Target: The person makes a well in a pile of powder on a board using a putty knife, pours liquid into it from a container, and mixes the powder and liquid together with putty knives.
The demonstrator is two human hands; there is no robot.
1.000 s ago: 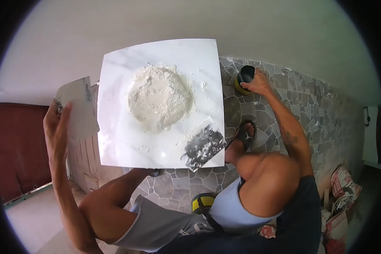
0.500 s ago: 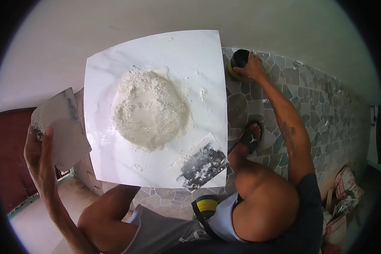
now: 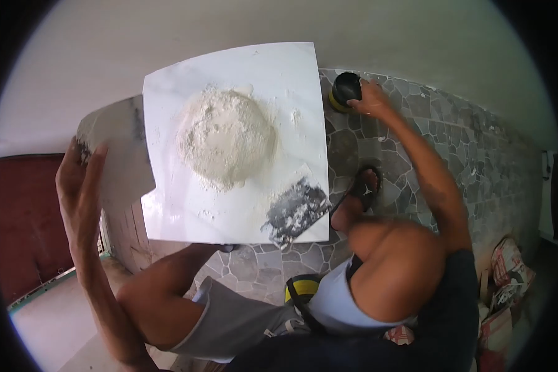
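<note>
A mound of whitish powder with a wet-looking middle (image 3: 226, 139) lies on a white marbled board (image 3: 180, 223). My left hand (image 3: 80, 186) grips a flat, grey-smeared scraper plate (image 3: 123, 149), thumb on its face, at the board's left edge. Beyond the board's right side, my right hand (image 3: 372, 99) is closed on the rim of a black and yellow container (image 3: 346, 88) low by the wall. A second dark flat scraper plate (image 3: 296, 211), dusted with powder, rests on the board's near right corner.
Stone-patterned tiles (image 3: 409, 155) cover the floor along a plain wall (image 3: 415, 37). My sandalled foot (image 3: 366, 189) stands right of the board. Another yellow and black container (image 3: 304, 288) is between my legs. Crumpled sacks (image 3: 508, 266) lie at right, and a dark red panel (image 3: 25, 217) at left.
The left hand and its scraper plate have shifted right and up in view. The board appears higher as the view moved. The right hand stays at the container, which shows more of its dark inside.
</note>
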